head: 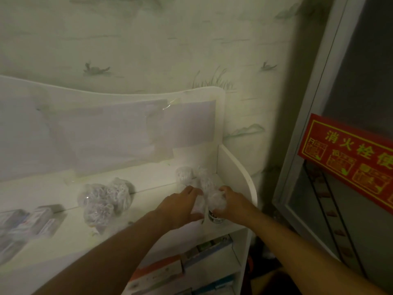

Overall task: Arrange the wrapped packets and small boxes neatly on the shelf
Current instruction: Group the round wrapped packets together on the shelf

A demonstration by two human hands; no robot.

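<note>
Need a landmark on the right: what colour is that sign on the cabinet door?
Red sign with yellow characters and pictograms, clearest in the head view.

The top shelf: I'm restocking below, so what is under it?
Under the top shelf, lower shelves hold stacked small boxes, orange, white and blue. Both forearms cover part of them, and the board hides everything further left.

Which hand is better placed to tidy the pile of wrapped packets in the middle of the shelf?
Left. The left hand is nearer that pile; the right hand is by the shelf's end wall.
</note>
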